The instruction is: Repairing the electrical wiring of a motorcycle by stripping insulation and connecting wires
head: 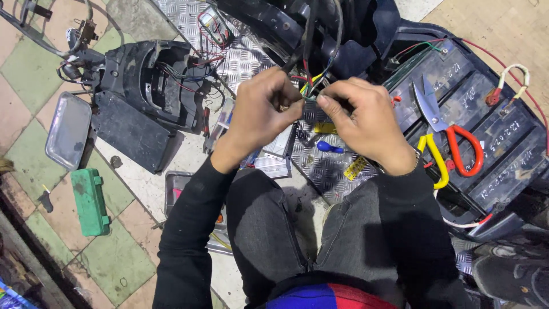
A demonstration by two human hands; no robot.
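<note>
Tiled floor below, and just left of the battery pack (pixel 457 123) both hands, left hand (pixel 260 114) and right hand (pixel 360 123), pinch the coloured wire bundle (pixel 309 86) tight between fingertips, holding the strands steady for close work.

The thing you're working on is a bundle of thin coloured wires (pixel 309 86). You can see red, yellow, green and blue strands, fanned out slightly where they meet. They hang down from a thicker black cable (pixel 306 34) that drops out of the dark plastic bodywork above. The loose ends sit pinched between the fingertips of your left hand (pixel 264 109) and your right hand (pixel 366 123), held up in the air above the ribbed metal footplate, not resting on it. The very tips are hidden behind your fingers, so their state can't be told.
</note>
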